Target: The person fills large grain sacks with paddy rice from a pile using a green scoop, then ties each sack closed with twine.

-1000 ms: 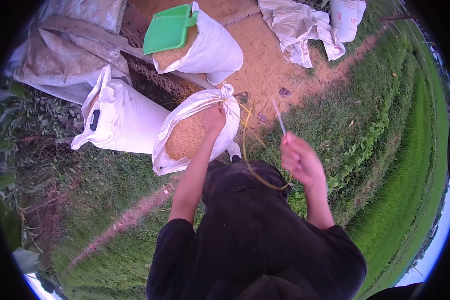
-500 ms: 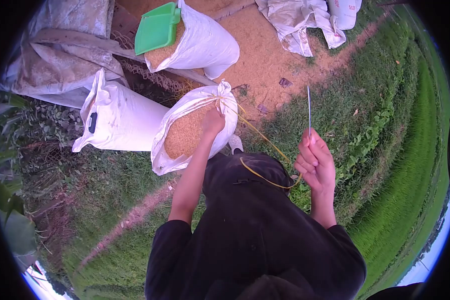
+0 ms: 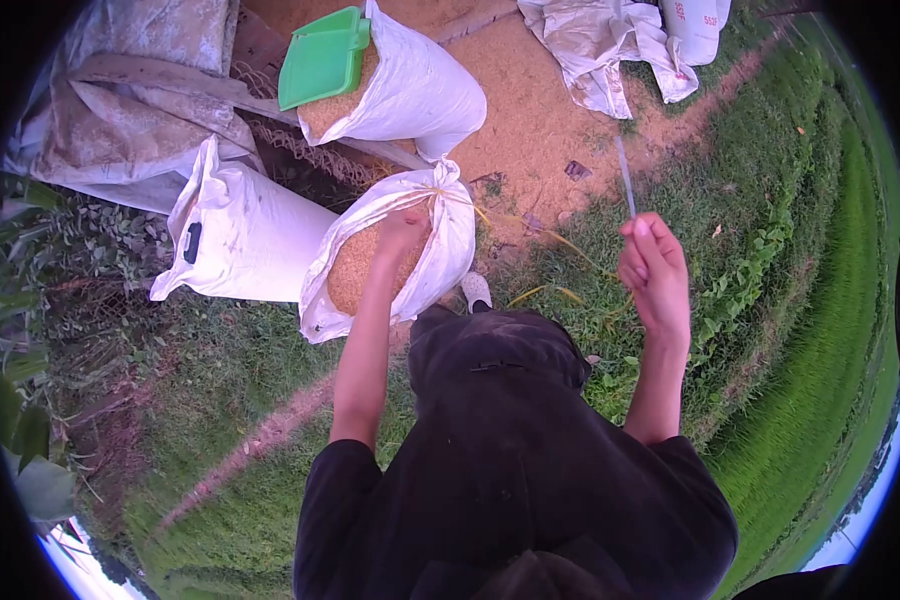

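An open white sack [image 3: 445, 240] full of tan husks [image 3: 355, 270] stands in front of me, its gathered rim threaded with yellow string. My left hand [image 3: 402, 232] is at the inside of this rim, fingers closed; what they grip is too small to make out. My right hand [image 3: 656, 262], raised over the grass on the right, pinches a long thin metal needle [image 3: 626, 178] that points up and away. Yellow string [image 3: 568, 244] runs from the rim toward my right hand, with a loose loop below.
A closed white sack [image 3: 255, 235] leans at the left. Behind stands another husk-filled sack [image 3: 430, 95] with a green scoop [image 3: 322, 58] on it. Crumpled sacking [image 3: 580, 45] lies at the top right, grey tarps [image 3: 140, 130] at the top left. Spilled husks cover the ground behind.
My right hand has moved right and slightly up with the needle, drawing the string farther out. My left hand has shifted slightly left and is lower inside the rim.
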`<state>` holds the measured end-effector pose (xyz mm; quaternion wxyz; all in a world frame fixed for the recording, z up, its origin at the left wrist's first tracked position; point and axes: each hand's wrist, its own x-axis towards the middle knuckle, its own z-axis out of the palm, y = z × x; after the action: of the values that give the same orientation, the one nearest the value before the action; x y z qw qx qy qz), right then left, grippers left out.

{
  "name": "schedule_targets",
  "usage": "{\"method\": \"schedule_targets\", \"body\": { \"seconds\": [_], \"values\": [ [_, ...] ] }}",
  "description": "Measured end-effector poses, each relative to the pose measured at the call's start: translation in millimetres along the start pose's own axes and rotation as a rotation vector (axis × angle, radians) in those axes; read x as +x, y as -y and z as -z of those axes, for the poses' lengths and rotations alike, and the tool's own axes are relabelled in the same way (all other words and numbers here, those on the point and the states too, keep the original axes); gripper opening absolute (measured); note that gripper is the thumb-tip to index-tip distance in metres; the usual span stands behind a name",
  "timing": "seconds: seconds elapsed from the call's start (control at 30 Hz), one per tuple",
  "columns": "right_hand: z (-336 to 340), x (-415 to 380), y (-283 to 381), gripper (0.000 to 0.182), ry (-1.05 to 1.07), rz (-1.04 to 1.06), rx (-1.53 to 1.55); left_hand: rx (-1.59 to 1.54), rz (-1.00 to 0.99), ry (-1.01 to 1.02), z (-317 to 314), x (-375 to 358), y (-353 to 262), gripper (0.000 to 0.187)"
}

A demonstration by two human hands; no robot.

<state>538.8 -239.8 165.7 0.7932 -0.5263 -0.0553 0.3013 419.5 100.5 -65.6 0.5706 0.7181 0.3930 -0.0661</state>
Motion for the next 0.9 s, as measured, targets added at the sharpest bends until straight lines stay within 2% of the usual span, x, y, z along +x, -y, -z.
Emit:
{"method": "schedule_targets", "body": {
  "seconds": [0.07,0.1,0.17,0.23,0.33,0.4,0.47,0.53,0.7,0.77,0.9],
  "values": [
    [-2.5,9.0,-15.5,0.019,-0.03,-0.044,-0.422,0.469,-0.048,0.062,-10.0,-20.1,-28.5,0.029],
    [-8.9,13.1,-25.9,0.02,0.001,0.002,-0.669,0.469,-0.045,0.06,-21.0,-25.9,-28.3,0.029],
    [-9.1,26.3,-69.4,0.018,0.134,0.192,-0.972,0.771,-0.147,-0.2,-40.1,-35.2,-25.1,0.028],
    [-14.0,40.4,-109.0,0.017,0.187,0.245,-1.231,0.7,-0.119,-0.238,-41.0,-31.5,-16.7,0.026],
    [-13.8,65.4,-172.0,0.017,0.168,0.252,-1.308,0.623,-0.092,-0.309,-41.8,-30.6,-4.3,0.023],
    [-14.4,80.6,-202.7,0.019,0.204,0.155,-1.447,0.622,-0.097,-0.345,-38.5,-28.8,2.2,0.022],
    [-12.3,91.0,-229.2,0.018,0.239,0.198,-1.425,0.617,-0.123,-0.338,-35.0,-26.8,5.9,0.022],
    [-19.4,93.8,-236.7,0.018,0.276,0.242,-1.402,0.59,-0.144,-0.361,-33.4,-27.6,6.0,0.024],
    [-28.9,98.3,-250.0,0.018,0.243,0.166,-1.382,0.578,-0.181,-0.433,-34.2,-30.2,6.0,0.025],
    [-26.2,99.8,-256.7,0.017,0.229,0.163,-1.349,0.598,-0.235,-0.503,-37.4,-30.9,7.8,0.018],
    [-30.3,101.0,-271.8,0.017,0.212,0.172,-1.298,0.666,-0.297,-0.53,-43.8,-37.4,7.6,0.017]
  ]
}}
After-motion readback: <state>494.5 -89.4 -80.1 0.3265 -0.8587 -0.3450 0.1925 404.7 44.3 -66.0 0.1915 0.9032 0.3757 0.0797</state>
